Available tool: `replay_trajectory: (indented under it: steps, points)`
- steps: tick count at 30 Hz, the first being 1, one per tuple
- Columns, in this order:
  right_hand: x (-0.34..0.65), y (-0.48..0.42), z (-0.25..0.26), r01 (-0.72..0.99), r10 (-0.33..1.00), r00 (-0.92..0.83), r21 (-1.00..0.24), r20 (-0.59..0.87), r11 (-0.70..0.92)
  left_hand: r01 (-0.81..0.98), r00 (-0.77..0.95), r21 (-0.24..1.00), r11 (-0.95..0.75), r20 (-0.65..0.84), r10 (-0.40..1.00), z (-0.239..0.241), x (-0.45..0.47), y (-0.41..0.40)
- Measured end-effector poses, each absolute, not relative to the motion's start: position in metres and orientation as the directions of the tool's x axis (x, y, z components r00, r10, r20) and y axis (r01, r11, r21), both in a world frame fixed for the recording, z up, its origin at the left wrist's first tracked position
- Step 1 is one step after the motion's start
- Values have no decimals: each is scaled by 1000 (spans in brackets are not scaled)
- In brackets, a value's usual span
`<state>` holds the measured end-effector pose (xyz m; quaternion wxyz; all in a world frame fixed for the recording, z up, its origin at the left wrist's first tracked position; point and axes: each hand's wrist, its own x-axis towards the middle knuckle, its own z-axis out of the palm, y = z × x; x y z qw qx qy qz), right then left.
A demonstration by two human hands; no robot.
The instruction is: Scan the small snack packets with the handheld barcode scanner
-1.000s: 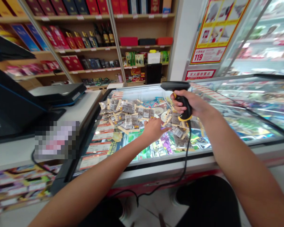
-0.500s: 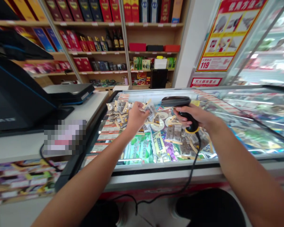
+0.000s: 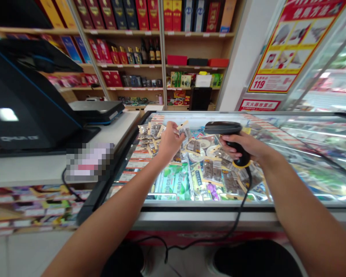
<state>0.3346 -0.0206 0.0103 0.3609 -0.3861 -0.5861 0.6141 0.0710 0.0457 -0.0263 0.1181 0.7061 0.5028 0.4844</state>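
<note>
The glass-topped freezer (image 3: 207,217) stretches across in front of the person, its pale front edge crossing below both forearms. Over on the left, its black side frame (image 3: 122,161) runs close beside the white desk (image 3: 50,169), where a scale (image 3: 99,110) sits near the far corner; that side looks tight for an elbow. Between the two hands there's open air above the glass, and the widest stretch of lid lies off to the right, past the right forearm.

The left hand (image 3: 170,141) is over the middle of the near lid, thumb and fingers pinched together on a small packet (image 3: 187,132) whose tan header strip pokes up beyond the fingertips. More tan-topped packets (image 3: 150,130) are heaped just left of that hand, and another loose spread of packets (image 3: 229,179) lies below the right one. Over there, the right hand (image 3: 243,148) has its fingers wrapped around the grip of a black scanner (image 3: 223,127), held level above the lid. Its cable (image 3: 239,213) hangs down over the front edge.
</note>
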Motion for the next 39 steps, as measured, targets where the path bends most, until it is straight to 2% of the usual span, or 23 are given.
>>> replay_trajectory:
  steps: [2, 5, 8, 11, 13, 19, 25, 27, 31, 33, 39]
  points:
    - [336, -20, 11, -18, 916, -399, -998, -43, -55, 676, 57, 544, -498, 634, 771, -21, 63, 47]
    - [337, -18, 12, -52, 940, -341, -998, -21, -41, 814, 218, 239, -529, 719, 660, -14, 47, 49]
    - [336, -19, 13, -57, 947, -321, -998, -18, -39, 853, 404, 7, -522, 623, 670, -11, 34, 51]
    - [332, -20, 14, -38, 945, -327, -998, -26, -40, 845, 506, -113, -523, 485, 713, -14, 29, 53]
    - [331, -20, 13, -35, 942, -335, -999, -18, -31, 832, 541, -151, -534, 438, 718, -16, 29, 54]
    - [335, -16, 9, -31, 936, -351, -999, -29, -42, 794, 587, -142, -591, 432, 685, -20, 41, 47]
    - [336, -16, 9, -43, 941, -336, -998, -22, -39, 771, 621, -122, -625, 364, 695, -18, 52, 33]
    - [335, -16, 10, -44, 943, -331, -998, -23, -40, 757, 632, -75, -649, 331, 700, -15, 58, 24]
    - [338, -16, 10, -48, 943, -332, -998, -20, -38, 649, 717, 115, -752, 236, 656, -23, 85, -3]
    - [339, -15, 9, -43, 942, -335, -998, -26, -43, 634, 728, 179, -752, 189, 659, -35, 102, -15]
    - [340, -16, 9, -38, 934, -351, -996, -63, -82, 652, 719, 197, -732, 144, 680, -56, 125, -24]
